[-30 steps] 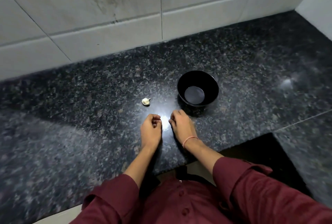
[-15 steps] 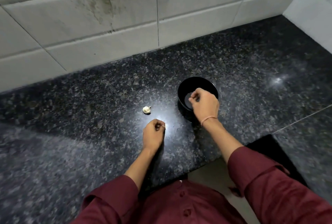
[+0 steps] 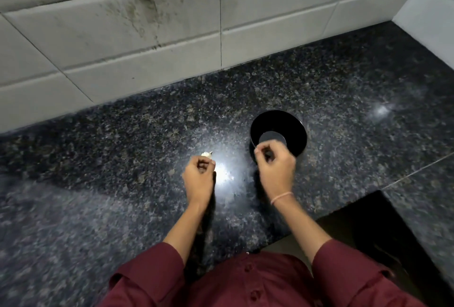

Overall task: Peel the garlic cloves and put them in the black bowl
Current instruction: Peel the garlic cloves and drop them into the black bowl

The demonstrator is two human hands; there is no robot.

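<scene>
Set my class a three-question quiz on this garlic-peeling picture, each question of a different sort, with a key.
1. True or false: the clove lies inside the bowl.
2. The right hand is: A) over the bowl's near rim B) touching the clove C) out of view.
3. Fill in: the clove lies on the counter just beyond the ____ hand.

Key: 1 false; 2 A; 3 left, the left hand.
</scene>
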